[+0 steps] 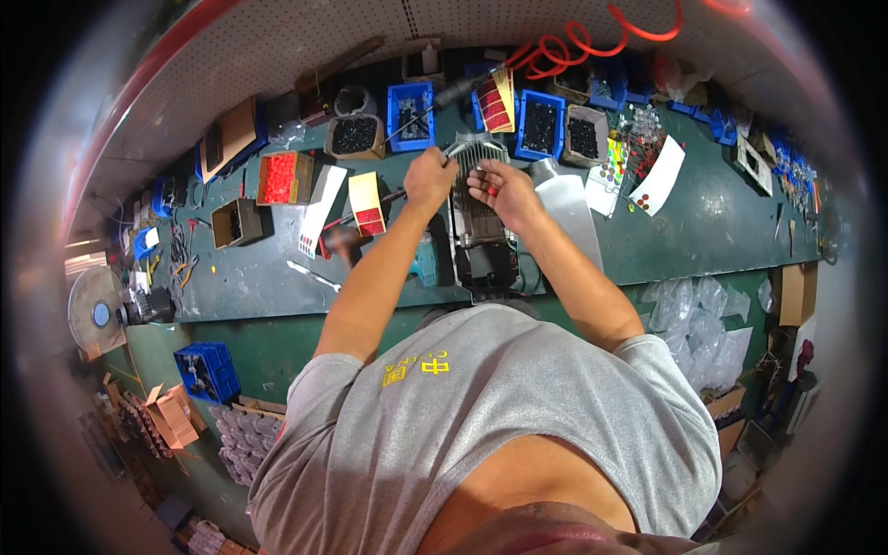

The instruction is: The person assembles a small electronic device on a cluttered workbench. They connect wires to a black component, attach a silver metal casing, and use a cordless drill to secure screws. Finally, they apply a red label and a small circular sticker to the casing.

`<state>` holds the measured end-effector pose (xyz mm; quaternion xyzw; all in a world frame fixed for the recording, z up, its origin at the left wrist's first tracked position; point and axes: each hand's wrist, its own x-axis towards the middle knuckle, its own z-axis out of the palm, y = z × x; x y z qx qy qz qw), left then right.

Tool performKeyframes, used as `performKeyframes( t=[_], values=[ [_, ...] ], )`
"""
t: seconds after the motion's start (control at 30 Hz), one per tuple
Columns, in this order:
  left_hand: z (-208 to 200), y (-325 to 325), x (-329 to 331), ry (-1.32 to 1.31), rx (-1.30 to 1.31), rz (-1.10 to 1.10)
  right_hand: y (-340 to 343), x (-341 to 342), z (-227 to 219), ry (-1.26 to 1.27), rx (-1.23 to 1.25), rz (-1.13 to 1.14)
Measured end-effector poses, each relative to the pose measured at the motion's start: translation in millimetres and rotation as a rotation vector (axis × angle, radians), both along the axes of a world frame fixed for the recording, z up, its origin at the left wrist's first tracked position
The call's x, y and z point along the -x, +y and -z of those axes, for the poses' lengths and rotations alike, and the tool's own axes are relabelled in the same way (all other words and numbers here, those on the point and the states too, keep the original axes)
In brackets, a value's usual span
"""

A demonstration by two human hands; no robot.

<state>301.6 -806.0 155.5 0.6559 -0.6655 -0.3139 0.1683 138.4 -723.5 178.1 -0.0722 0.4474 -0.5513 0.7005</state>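
Note:
A long metal housing with ribs (477, 217) and a black lower section (487, 268) lies on the green workbench in front of me. My left hand (431, 178) is closed at the housing's upper left edge; whatever its fingers grip is hidden. Over the upper right of the ribs, my right hand (509, 194) has its fingers curled together. A small spot of red shows at those fingers, too small to name. Left of the housing's lower part lies a teal power tool (425, 261). A smooth silver metal piece (566, 208) rests under my right forearm.
Behind the housing stand blue bins of small dark parts (539, 125) and a blue bin (410, 117). Farther left are a box of red pieces (277, 178) and a hammer (344, 242). Sticker sheets (659, 178) lie right. A red coiled hose (573, 46) hangs above.

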Motion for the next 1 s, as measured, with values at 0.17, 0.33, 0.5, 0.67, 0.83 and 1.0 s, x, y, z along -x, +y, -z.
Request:
performKeyframes(
  t=[0.17, 0.33, 0.5, 0.67, 0.83, 1.0],
  values=[
    [24, -19, -10, 0.104, -0.157, -0.01, 8, 2, 0, -0.128, 0.015, 0.002],
    [16, -10, -27, 0.153, 0.006, 0.051, 20, 6, -11, -0.24, 0.014, 0.054],
    [-48, 51, -18, 0.554, 0.128, 0.153, 32, 10, -29, -0.232, 0.041, 0.072],
    [-57, 92, 2, 0.378, 0.246, 0.428, 38, 8, -21, -0.185, 0.058, 0.013],
    [-54, 101, 6, 0.493, 0.179, 0.383, 44, 11, -23, -0.161, 0.111, 0.002],
    [-45, 105, 11, 0.668, 0.136, 0.256, 60, 17, -10, -0.027, 0.088, -0.067]
  ],
)
